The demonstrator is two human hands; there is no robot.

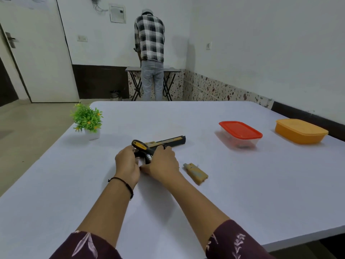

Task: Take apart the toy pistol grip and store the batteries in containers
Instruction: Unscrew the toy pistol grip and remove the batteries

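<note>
A black and tan toy pistol [168, 141] lies on the white table [242, 193], barrel pointing right. My left hand [127, 165] grips its rear grip end. My right hand [163, 165] holds a screwdriver with a yellow and black handle [139, 144], whose shaft points down into the grip. The fingers hide the grip's underside. A tan grip cover piece [196, 173] lies loose to the right of my right hand. A clear container with a red lid [240, 133] and an orange container with its lid on [301, 130] stand at the far right.
A small potted green plant [87, 121] stands near the table's far left corner. Beyond the table a person in a checked shirt [150, 53] stands with their back turned at a folding table [130, 69]. The table's right edge runs close to the wall.
</note>
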